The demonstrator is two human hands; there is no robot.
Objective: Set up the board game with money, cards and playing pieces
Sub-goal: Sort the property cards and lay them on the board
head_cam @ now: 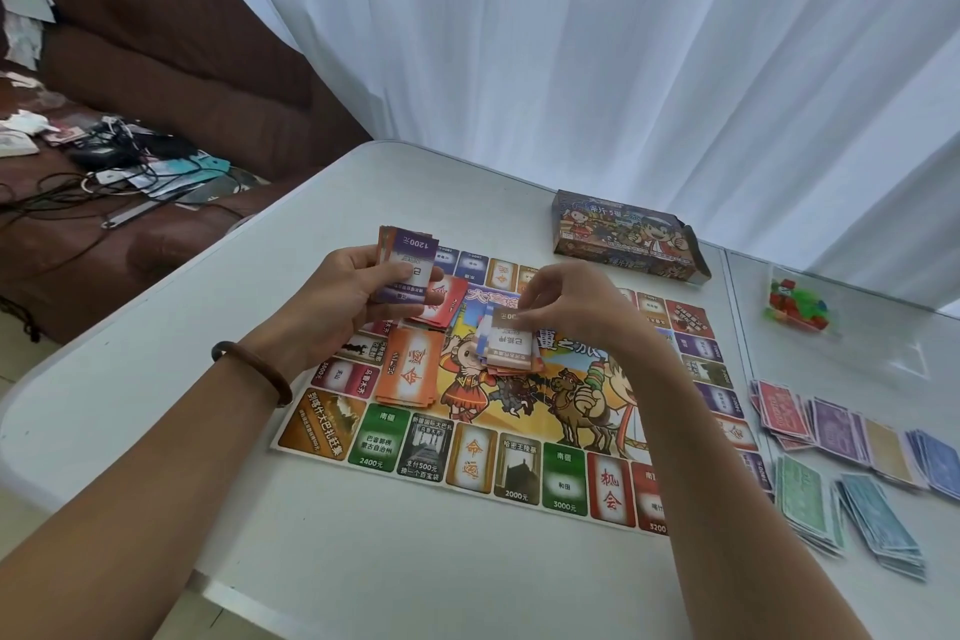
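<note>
White bench (363, 561): the right forearm (696, 457) hides a board (519, 473) corner; the left hand (343, 301) clasps a card stack (410, 250), and the right hand (566, 301) fingers (527, 299) pinch one card (511, 346).

Off to my left I see a brown leather sofa (171, 68), with a tangle of black cables (119, 156) and scattered white papers (23, 125) on its seat. A white pleated curtain (571, 42) hangs behind the white plastic bench (363, 561).

One head-worn view, facing forward and down.
The wide-angle camera looks from close over the white plastic tabletop (395, 577); the colourful printed paper game board (371, 437) sits mid-frame, the white pleated curtain (571, 68) fills the top beyond it.
</note>
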